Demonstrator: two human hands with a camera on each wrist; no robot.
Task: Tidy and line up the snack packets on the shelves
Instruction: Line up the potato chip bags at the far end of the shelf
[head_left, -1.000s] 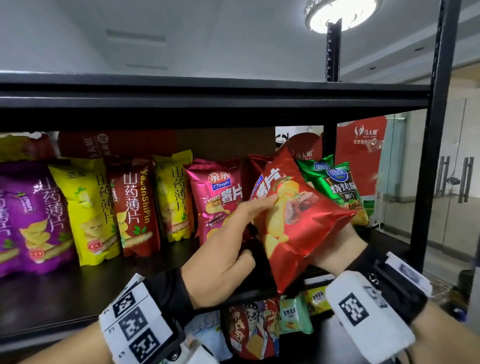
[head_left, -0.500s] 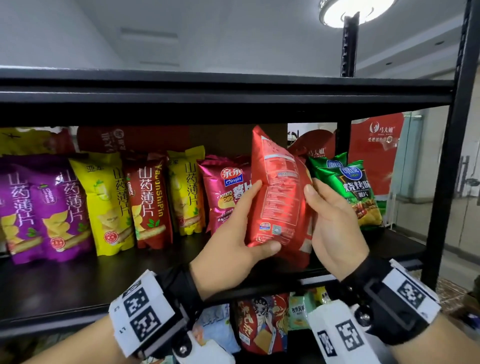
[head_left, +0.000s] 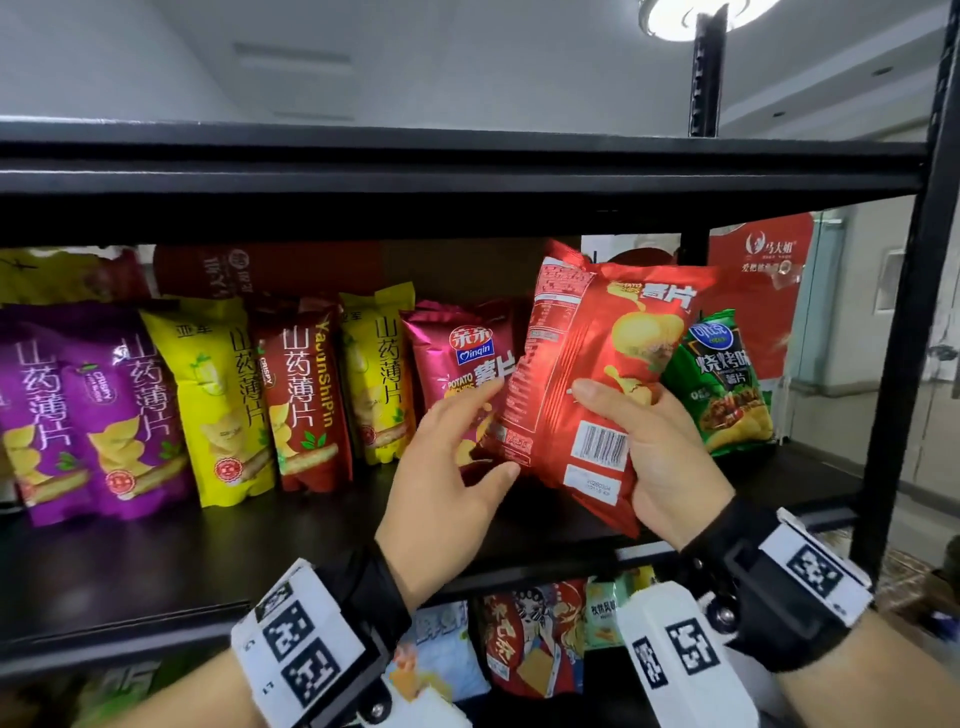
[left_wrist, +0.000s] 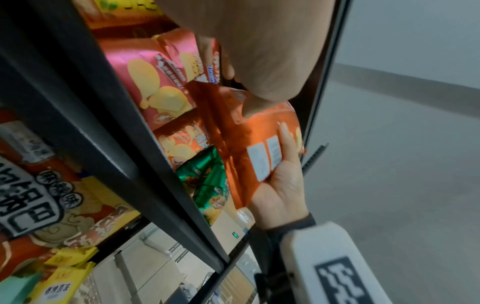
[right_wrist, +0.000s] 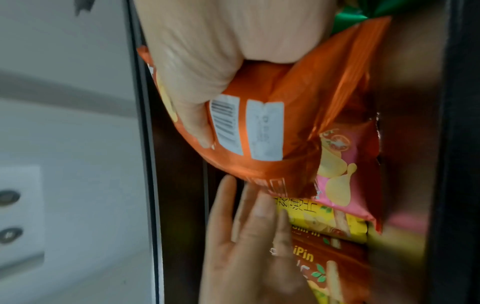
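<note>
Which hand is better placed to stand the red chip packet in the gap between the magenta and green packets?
Right. The right hand already grips the red chip packet at its lower edge, just in front of the gap. The left hand only touches its side with straight fingers.

A red packet (head_left: 597, 374) printed with yellow crisps and a white barcode is seen beside green (head_left: 727, 384) and magenta (head_left: 462, 358) packets

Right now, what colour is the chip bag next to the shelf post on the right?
Green chip bag, with barbecue chips pictured; the head view shows it best.
</note>
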